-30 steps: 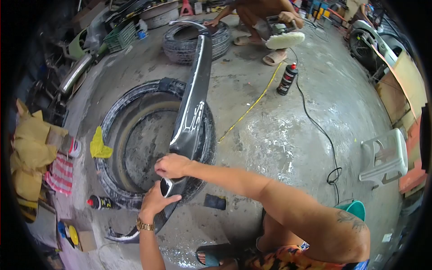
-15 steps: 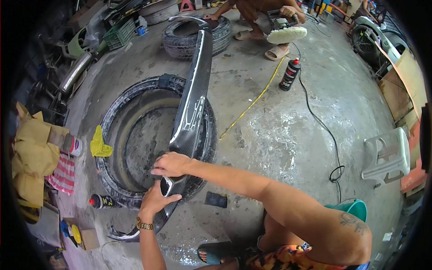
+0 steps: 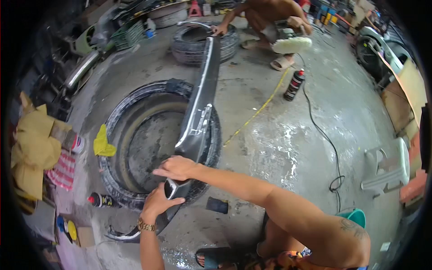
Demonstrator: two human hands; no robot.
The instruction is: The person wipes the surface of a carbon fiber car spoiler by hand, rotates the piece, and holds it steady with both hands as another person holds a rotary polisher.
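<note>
A long, glossy black car trim panel (image 3: pixel 198 118) with a carbon-like surface spans two tyres, its curved near end reaching down toward the floor. My left hand (image 3: pixel 157 201), with a gold watch at the wrist, grips the panel's near part from the left side, thumb lying over it. Just beyond, my right hand (image 3: pixel 180 168) is wrapped over the panel from above, its fingertips at the left edge. Beneath lies the near tyre (image 3: pixel 111 175), flat on the floor. At the far tyre (image 3: pixel 180 53), another person's hand (image 3: pixel 220 29) is at the panel's far end.
The crouching co-worker has a polisher with a white pad (image 3: pixel 291 45). A black bottle (image 3: pixel 294 84) stands near the cable (image 3: pixel 321 128); another bottle (image 3: pixel 101 200) lies left. Around are a yellow cloth (image 3: pixel 103 141), dark pad (image 3: pixel 218 205), white stool (image 3: pixel 387 166) and green bucket (image 3: pixel 353 218).
The co-worker's hand has moved from the far tyre to the panel's far end. The view has shifted slightly. My hands keep nearly the same hold on the panel.
</note>
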